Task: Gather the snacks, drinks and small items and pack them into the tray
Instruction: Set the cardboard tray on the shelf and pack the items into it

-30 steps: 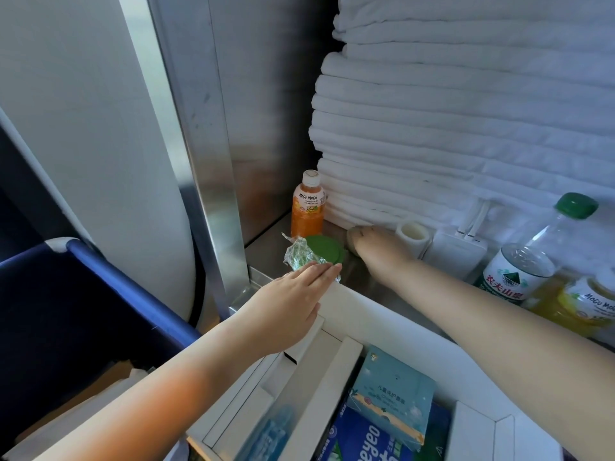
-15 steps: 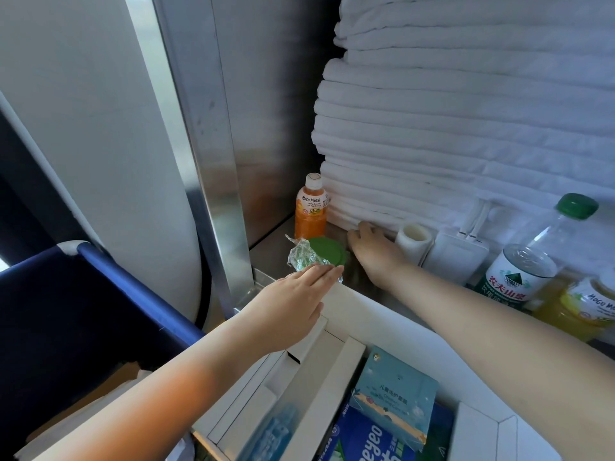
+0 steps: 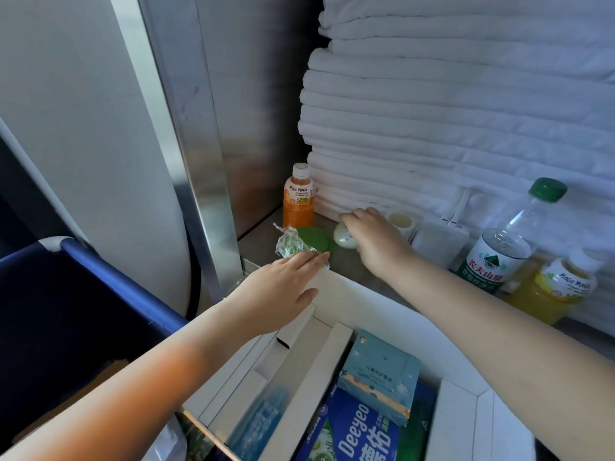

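My right hand (image 3: pixel 374 239) reaches over the white tray (image 3: pixel 362 294) and grips a small pale round item (image 3: pixel 344 236) on the metal shelf. My left hand (image 3: pixel 283 287) lies flat with straight fingers on the tray's far left corner, fingertips beside a clear-wrapped green snack (image 3: pixel 301 242). An orange Mogu Mogu bottle (image 3: pixel 298 199) stands in the shelf corner behind them. Inside the tray lie a light blue packet (image 3: pixel 381 377) and a blue Deeyeo pack (image 3: pixel 352 430). A green-capped water bottle (image 3: pixel 509 237) and a yellow Mogu Mogu bottle (image 3: pixel 552 287) stand at the right.
A tall stack of folded white towels (image 3: pixel 449 111) fills the back of the shelf. A small white cup (image 3: pixel 401 222) and a white box (image 3: pixel 439 244) sit before it. A metal post (image 3: pixel 186 144) rises at left, with a dark blue bin (image 3: pixel 66 311) below.
My right hand drew back from the foot of the towels and now holds the pale round item. My left hand stayed on the tray corner. The view shifted slightly.
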Action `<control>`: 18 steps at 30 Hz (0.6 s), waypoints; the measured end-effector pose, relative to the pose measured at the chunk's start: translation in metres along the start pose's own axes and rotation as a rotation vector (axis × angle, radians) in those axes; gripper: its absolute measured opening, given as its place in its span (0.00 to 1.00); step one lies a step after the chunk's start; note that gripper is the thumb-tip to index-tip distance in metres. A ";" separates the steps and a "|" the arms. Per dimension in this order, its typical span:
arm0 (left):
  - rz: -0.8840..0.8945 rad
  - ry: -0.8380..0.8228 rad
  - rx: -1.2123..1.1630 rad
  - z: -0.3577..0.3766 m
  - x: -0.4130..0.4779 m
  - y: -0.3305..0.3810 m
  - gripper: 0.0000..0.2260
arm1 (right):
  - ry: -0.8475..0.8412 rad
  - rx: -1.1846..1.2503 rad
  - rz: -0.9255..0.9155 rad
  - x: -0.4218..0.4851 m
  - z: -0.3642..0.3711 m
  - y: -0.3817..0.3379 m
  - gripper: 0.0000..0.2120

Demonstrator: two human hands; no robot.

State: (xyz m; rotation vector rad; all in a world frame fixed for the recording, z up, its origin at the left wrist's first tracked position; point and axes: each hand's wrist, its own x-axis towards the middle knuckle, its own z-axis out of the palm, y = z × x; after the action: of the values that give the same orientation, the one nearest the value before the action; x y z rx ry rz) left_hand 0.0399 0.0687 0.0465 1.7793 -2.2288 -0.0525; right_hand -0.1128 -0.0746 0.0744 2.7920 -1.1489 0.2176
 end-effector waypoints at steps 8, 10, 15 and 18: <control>-0.075 0.127 -0.054 -0.015 0.003 0.009 0.29 | 0.235 0.218 -0.089 -0.058 -0.038 0.005 0.35; -0.082 0.163 -0.067 -0.021 0.004 0.015 0.31 | 0.233 0.210 -0.184 -0.075 -0.042 0.000 0.35; -0.035 0.154 -0.189 -0.029 -0.001 0.033 0.37 | 0.196 0.219 -0.352 -0.106 -0.045 -0.013 0.28; 0.003 0.128 -0.236 -0.031 -0.005 0.040 0.33 | 0.173 0.307 -0.383 -0.112 -0.045 -0.018 0.26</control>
State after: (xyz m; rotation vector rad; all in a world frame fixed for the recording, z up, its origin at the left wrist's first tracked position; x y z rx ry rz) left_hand 0.0102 0.0872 0.0832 1.6077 -2.0424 -0.1877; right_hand -0.1829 0.0221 0.0980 3.1052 -0.5671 0.6283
